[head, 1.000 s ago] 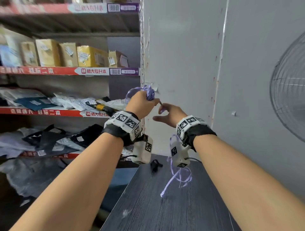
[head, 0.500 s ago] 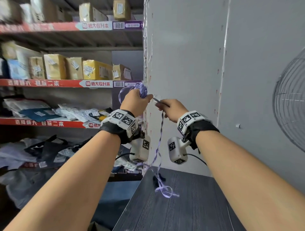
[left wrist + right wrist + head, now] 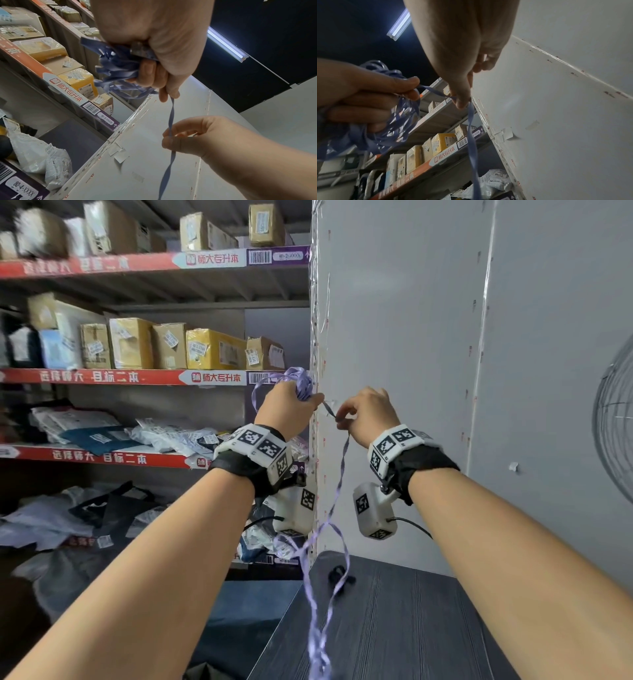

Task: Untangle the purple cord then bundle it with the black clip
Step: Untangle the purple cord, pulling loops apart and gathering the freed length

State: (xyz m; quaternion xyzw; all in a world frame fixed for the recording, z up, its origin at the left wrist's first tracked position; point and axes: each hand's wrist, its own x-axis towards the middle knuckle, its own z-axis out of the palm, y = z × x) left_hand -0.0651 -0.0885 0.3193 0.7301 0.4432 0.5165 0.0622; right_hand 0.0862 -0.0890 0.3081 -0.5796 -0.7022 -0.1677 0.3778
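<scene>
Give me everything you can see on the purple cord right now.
The purple cord is a flat, thin, glossy ribbon-like strand. Most of it is bunched in loose loops gripped by the left hand. One strand runs to the right hand, which pinches it, then hangs twisting down to the dark table, passing beside the black clip lying there.

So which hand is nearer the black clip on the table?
Neither clearly. The left hand and the right hand are both raised well above the black clip, each holding the purple cord.

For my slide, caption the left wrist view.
Left hand grips a bundle of purple cord while right hand pinches the trailing strand.
</scene>
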